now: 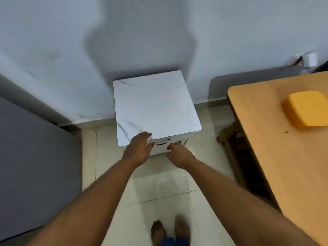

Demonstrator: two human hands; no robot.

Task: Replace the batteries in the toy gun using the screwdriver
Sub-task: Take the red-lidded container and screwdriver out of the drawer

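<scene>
Cool, even room light is filling the view, neither harsh nor dim. A broad soft shadow of the person is falling on the wall (pixel 142 41) above the white cabinet (pixel 156 107), which suggests the light is coming from behind the camera. The cabinet top is showing as the brightest surface, close to washing out. The floor tiles (pixel 156 189) are giving off a faint sheen. The whole picture is looking slightly soft, and the hands (pixel 138 150) are blurring at the fingertips. Wide-angle distortion is bending the desk (pixel 284 166) edge and the wall lines toward the frame borders.
</scene>
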